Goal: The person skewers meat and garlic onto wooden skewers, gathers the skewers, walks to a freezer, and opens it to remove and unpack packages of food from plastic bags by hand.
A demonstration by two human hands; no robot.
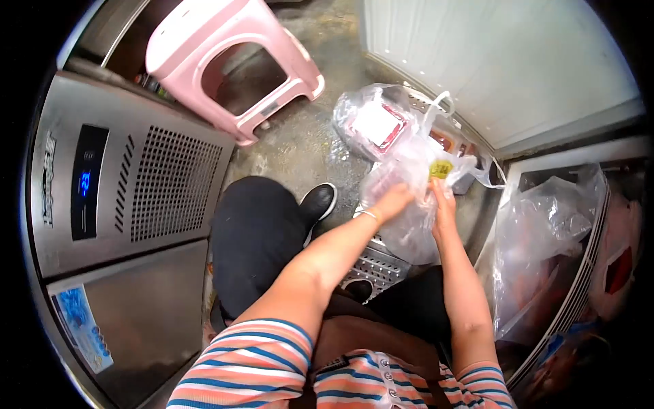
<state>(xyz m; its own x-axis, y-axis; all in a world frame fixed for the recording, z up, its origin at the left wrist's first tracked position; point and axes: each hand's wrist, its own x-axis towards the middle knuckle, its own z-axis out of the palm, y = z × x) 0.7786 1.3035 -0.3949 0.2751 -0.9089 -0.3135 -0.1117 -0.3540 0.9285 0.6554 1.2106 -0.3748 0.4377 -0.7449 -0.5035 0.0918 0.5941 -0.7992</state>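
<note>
My left hand, with a white band at the wrist, grips a clear plastic bag low over the floor. On its other side my right hand is closed on the bag's edge, its fingertips beside a yellow-green label. What the bag holds is blurred by the plastic. Just beyond lies a bagged red-edged package with a white face. Next to it, a white carrier bag with loop handles partly covers reddish-brown packs.
At left stands a steel cooling unit with a blue lit display. A pink stool is at the upper left. To the right, an open cabinet holds plastic-wrapped items on a wire rack. A perforated metal step lies below my hands.
</note>
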